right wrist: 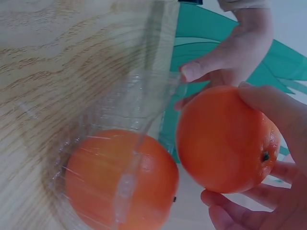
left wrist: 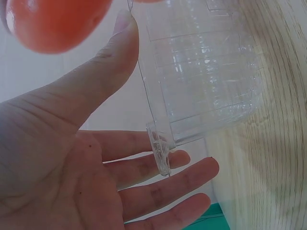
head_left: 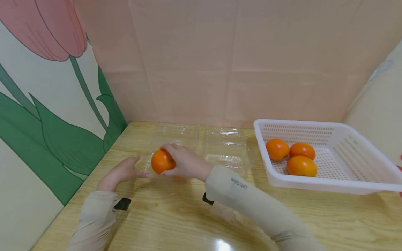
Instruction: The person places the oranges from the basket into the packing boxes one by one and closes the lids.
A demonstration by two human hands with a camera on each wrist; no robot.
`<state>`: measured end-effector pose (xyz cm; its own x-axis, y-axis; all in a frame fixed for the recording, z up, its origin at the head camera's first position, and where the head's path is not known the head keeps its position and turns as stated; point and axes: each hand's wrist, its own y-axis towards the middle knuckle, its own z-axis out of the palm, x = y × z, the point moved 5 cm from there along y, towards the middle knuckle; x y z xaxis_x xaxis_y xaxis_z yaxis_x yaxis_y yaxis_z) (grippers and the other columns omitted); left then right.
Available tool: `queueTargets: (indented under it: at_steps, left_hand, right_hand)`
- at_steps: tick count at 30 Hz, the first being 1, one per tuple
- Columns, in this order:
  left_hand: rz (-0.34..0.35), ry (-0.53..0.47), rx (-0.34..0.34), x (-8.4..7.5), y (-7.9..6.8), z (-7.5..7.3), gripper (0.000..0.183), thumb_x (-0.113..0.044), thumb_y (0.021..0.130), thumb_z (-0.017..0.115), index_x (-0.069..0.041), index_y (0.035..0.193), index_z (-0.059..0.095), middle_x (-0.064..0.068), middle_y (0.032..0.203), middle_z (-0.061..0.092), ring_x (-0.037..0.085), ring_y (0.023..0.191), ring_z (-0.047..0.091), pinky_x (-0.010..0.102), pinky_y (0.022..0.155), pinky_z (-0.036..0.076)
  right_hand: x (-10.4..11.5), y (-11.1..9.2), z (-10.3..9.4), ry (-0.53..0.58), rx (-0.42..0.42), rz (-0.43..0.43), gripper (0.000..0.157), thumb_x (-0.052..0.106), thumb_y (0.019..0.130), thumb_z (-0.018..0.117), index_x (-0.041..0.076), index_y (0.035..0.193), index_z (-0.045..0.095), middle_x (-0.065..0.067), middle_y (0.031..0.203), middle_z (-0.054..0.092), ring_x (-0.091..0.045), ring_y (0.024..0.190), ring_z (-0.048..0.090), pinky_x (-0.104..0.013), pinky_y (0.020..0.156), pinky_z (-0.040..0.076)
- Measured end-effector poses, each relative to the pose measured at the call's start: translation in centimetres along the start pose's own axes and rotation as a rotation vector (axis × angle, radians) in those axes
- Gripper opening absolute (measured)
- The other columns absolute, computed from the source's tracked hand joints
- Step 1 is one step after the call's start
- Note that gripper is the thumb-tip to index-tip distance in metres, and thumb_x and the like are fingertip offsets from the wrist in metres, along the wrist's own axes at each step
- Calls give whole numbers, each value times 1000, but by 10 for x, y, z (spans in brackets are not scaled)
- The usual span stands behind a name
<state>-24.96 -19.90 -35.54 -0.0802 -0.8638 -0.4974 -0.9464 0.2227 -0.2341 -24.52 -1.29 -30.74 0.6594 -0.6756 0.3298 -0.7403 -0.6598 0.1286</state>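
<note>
My right hand grips an orange between thumb and fingers, above the left clear plastic box. In the right wrist view, the held orange shows its stem spot, and another orange lies inside the clear box. My left hand is at the left side of that box. Seen from the left wrist, the fingers of this hand are extended around the corner tab of the clear box, with the thumb along its rim.
A second clear plastic box, its lid raised, stands to the right on the wooden table. Farther right is a white perforated basket with three oranges at its left end. Walls border the back and left.
</note>
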Motion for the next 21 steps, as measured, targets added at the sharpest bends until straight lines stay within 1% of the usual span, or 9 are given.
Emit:
queueTargets:
  at_steps: [3, 10, 17, 21]
  left_hand:
    - [0, -5, 0, 0, 0, -1, 91, -38, 82, 69, 15, 140, 25, 37, 144, 27, 51, 132, 29, 60, 108, 28]
    - [20, -11, 2, 0, -1, -1, 93, -40, 80, 71, 17, 139, 26, 38, 142, 29, 52, 129, 32, 60, 106, 31]
    - [11, -18, 4, 0, -1, 0, 92, -39, 81, 70, 16, 139, 25, 38, 143, 29, 52, 130, 32, 60, 106, 31]
    - [4, -9, 6, 0, -1, 0, 94, -42, 80, 70, 16, 139, 25, 38, 143, 28, 52, 129, 32, 61, 105, 31]
  right_hand:
    - [0, 4, 3, 0, 0, 2, 74, 44, 80, 70, 16, 139, 36, -5, 133, 52, -20, 111, 59, -37, 96, 48]
    - [-3, 13, 10, -9, -6, 30, 74, 46, 80, 69, 16, 139, 36, -6, 132, 52, -20, 111, 58, -39, 97, 47]
    - [-3, 18, 17, -26, 22, 41, 75, 48, 81, 67, 15, 140, 34, -8, 136, 50, -20, 112, 58, -42, 100, 45]
    - [-1, 21, 22, -34, 33, 50, 76, 49, 82, 66, 15, 141, 33, -9, 136, 49, -20, 111, 59, -44, 99, 45]
